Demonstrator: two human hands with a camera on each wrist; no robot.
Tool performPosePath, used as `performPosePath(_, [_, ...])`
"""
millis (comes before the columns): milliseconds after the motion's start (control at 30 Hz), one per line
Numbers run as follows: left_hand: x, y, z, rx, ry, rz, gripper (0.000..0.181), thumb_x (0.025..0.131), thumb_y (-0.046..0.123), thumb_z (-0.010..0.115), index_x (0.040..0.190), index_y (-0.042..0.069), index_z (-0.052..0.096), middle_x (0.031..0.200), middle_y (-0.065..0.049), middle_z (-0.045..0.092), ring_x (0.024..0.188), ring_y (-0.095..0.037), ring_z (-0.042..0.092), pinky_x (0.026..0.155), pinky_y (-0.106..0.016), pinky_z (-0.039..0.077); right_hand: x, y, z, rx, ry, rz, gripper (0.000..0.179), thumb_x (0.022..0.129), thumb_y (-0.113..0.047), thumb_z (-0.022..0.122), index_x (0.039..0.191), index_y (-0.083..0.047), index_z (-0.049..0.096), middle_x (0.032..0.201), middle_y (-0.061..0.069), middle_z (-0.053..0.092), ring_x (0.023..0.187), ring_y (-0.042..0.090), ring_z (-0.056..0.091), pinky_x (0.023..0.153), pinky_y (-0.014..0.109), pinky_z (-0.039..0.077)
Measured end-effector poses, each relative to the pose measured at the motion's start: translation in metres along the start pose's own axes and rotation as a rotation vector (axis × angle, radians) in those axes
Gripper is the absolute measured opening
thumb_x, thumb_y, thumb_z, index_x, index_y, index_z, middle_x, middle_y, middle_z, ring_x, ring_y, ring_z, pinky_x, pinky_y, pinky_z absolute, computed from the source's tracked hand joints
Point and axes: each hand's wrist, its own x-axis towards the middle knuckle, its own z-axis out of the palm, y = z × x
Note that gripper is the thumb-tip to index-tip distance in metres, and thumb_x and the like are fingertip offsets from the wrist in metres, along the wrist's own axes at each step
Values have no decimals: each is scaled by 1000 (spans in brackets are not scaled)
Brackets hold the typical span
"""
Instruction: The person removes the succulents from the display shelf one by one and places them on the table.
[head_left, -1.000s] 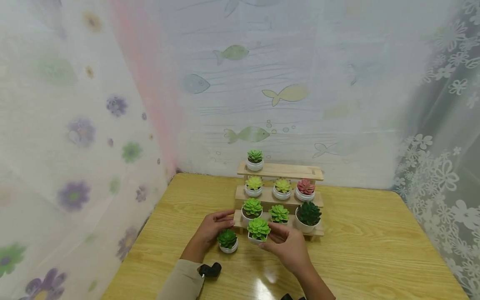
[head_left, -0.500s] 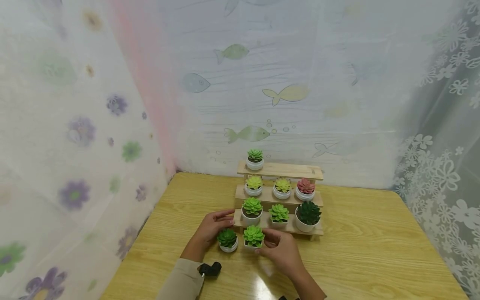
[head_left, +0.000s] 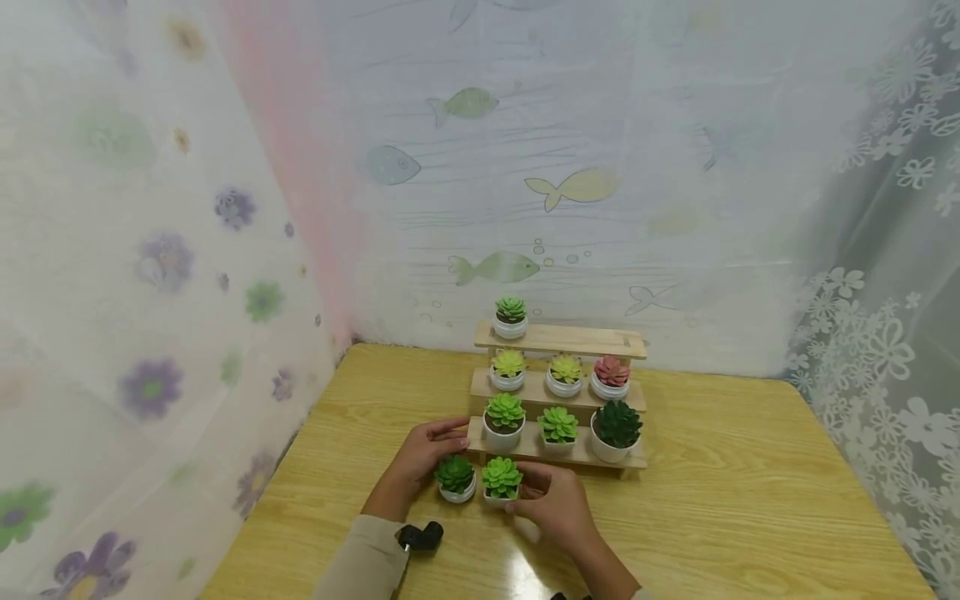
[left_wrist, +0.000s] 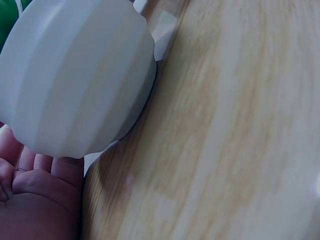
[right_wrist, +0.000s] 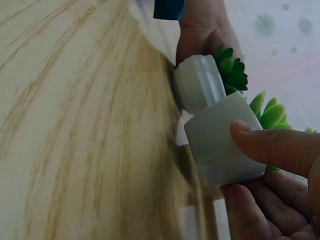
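My right hand [head_left: 558, 504] pinches a bright green potted succulent [head_left: 501, 477] by its square white pot [right_wrist: 225, 142], thumb on one side and fingers on the other. The right wrist view shows this pot slightly tilted. Just left of it, a dark green succulent [head_left: 454, 473] stands on the table in a round white pot [left_wrist: 75, 75]. My left hand [head_left: 422, 457] lies behind that round pot, its fingertips at the left end of the wooden tiered stand [head_left: 585, 340]. Whether those fingertips press on the stand is unclear.
Several potted succulents stand on the tiers, among them a red one [head_left: 611, 372], a large dark green one [head_left: 617, 425] and a light green one [head_left: 511, 310] on top. The wooden table [head_left: 735, 483] meets a fish-print curtain [head_left: 570, 125] behind.
My right hand has brought the bright green succulent left and toward me, lower, close beside the dark green one. My left hand stays in place.
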Motion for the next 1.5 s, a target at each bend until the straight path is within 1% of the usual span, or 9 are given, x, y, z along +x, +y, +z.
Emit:
performPosePath(167, [-1, 1, -1, 5, 6, -8, 49, 95, 15, 77, 142, 6, 64, 125, -16, 72, 101, -16, 73, 88, -30, 60, 3, 5, 3, -18, -3, 2, 60, 73, -4, 93, 130, -2, 72, 124, 21, 73, 115, 32, 71, 86, 28, 61])
performPosePath(333, [0, 1, -1, -15, -9, -5, 50, 96, 13, 76, 143, 5, 63, 129, -18, 71, 104, -17, 72, 89, -30, 60, 6, 6, 5, -21, 2, -17, 60, 73, -3, 92, 129, -2, 72, 124, 21, 73, 116, 32, 71, 86, 30, 61])
performPosePath(633, [1, 1, 0, -17, -1, -19, 49, 95, 15, 77, 142, 7, 64, 129, -17, 71, 104, -15, 72, 88, -30, 60, 8, 9, 10, -2, 10, -20, 63, 72, 0, 91, 131, 6, 68, 125, 26, 71, 116, 37, 70, 87, 32, 61])
performPosePath(833, [0, 2, 1, -13, -4, -10, 50, 95, 14, 76, 142, 6, 63, 129, -18, 71, 103, -14, 72, 89, -30, 59, 9, 11, 12, 15, 15, -18, 64, 73, 1, 91, 131, 6, 67, 127, 27, 69, 118, 38, 69, 88, 31, 61])
performPosePath(1100, [1, 3, 1, 0, -5, -6, 50, 95, 16, 77, 142, 7, 64, 128, -17, 71, 104, -15, 72, 89, -29, 59, 11, 15, 15, 3, 11, -38, 66, 74, -3, 91, 134, 6, 65, 127, 26, 70, 117, 36, 70, 89, 30, 60])
performPosePath(1267, [1, 3, 1, 1, 3, -10, 50, 95, 16, 77, 142, 6, 64, 128, -18, 72, 105, -16, 72, 89, -29, 59, 12, 15, 15, -2, 5, -33, 66, 75, -6, 92, 134, 4, 66, 127, 23, 71, 118, 33, 70, 91, 31, 60])
performPosePath(1400, [0, 3, 1, 7, 6, 2, 50, 95, 16, 77, 142, 6, 64, 127, -18, 71, 105, -16, 72, 89, -30, 59, 12, 15, 15, -20, 0, -41, 65, 76, -9, 92, 134, 3, 67, 128, 21, 71, 120, 33, 69, 93, 33, 59])
performPosePath(1500, [0, 3, 1, 7, 2, -2, 50, 95, 15, 76, 142, 5, 63, 128, -19, 71, 104, -16, 72, 89, -30, 59, 11, 16, 15, -35, -4, -42, 65, 76, -11, 93, 134, 3, 67, 128, 21, 71, 121, 34, 68, 94, 34, 59])
